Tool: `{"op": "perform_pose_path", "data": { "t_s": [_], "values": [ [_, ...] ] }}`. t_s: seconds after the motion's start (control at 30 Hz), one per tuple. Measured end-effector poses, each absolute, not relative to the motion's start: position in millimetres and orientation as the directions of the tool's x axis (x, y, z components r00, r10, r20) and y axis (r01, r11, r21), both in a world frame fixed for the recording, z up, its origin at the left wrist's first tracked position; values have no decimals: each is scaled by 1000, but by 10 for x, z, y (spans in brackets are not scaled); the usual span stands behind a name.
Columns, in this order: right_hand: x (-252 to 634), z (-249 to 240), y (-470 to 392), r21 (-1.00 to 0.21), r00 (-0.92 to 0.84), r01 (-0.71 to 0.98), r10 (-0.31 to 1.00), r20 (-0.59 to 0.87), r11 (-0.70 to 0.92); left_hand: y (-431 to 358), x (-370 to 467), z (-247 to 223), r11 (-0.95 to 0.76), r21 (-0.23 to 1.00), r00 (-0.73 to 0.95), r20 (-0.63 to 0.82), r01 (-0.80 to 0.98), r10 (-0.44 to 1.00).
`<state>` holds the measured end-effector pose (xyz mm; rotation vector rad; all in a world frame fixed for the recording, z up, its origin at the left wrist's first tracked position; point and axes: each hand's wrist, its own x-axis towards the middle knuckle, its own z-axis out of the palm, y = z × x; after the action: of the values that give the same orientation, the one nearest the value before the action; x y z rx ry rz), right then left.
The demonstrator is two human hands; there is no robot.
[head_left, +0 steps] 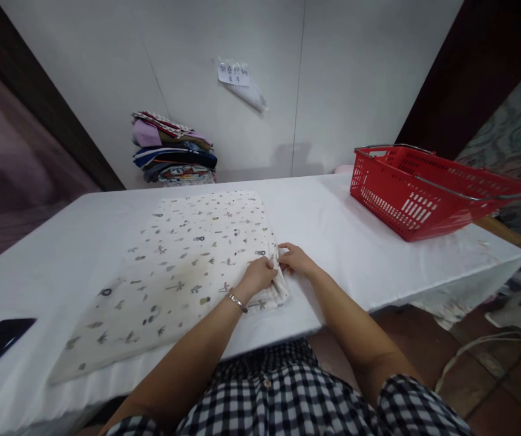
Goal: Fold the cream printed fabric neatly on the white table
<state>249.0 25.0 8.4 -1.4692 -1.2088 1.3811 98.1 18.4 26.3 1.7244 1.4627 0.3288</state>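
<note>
A cream cloth (pixel 183 266) with a print of small plants and animals lies flat on the white-covered table, its layers stacked along the right edge. My left hand (pixel 260 275), with a metal bracelet at the wrist, pinches the layers at that edge. Right beside it, my right hand (pixel 297 260) has its curled fingers on the same edge from the right side. The fingertips of both hands are close together, and the folds partly hide them.
A red plastic basket (pixel 391 200) with metal handles stands at the table's right. Behind the cloth is a pile of folded fabrics (pixel 173 151). A dark phone-like object (pixel 1 342) lies at the left front. A paper sign (pixel 233 74) hangs on the wall.
</note>
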Motion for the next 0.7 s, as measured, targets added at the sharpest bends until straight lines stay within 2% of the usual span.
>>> {"op": "perform_pose_path", "data": {
  "t_s": [0.17, 0.4, 0.53, 0.7],
  "values": [
    [2456, 79, 235, -959, 2, 165, 973, -233, -230, 214, 1007, 266, 2, 678, 260, -285, 735, 923],
    [2481, 104, 218, -947, -12, 241, 975, -220, -211, 181, 1002, 296, 68, 731, 250, -317, 679, 915],
    [2493, 86, 229, -954, -45, 226, 976, -212, -197, 149, 994, 272, 78, 769, 264, -310, 635, 913],
    [2510, 62, 232, -966, -85, 188, 976, -199, -180, 141, 1018, 237, -10, 735, 262, -229, 678, 937]
  ]
}}
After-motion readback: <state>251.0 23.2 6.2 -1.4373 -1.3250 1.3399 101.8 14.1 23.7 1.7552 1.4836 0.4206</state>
